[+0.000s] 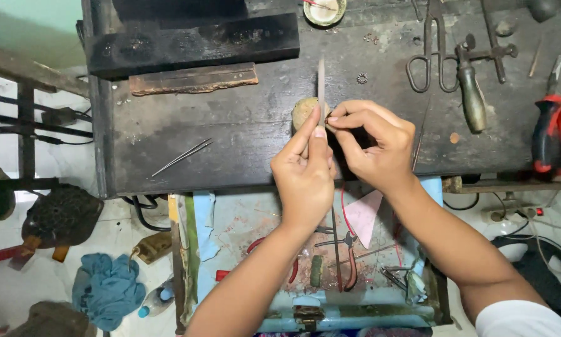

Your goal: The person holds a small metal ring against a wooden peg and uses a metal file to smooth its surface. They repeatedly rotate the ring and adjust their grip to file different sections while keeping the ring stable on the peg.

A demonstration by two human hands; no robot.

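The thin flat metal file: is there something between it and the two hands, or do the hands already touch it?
Nothing visible stands between them. The left hand grips the thin flat metal file with thumb and forefinger, and the right hand pinches at its right edge, above the round tan stone-like lump on the dark wooden workbench.

A single head-worn camera looks almost straight down from above the person, close over the work. The dark workbench fills the frame from 9 to 3 o'clock across the top; an open tray and floor lie toward 6 o'clock, where both forearms enter.
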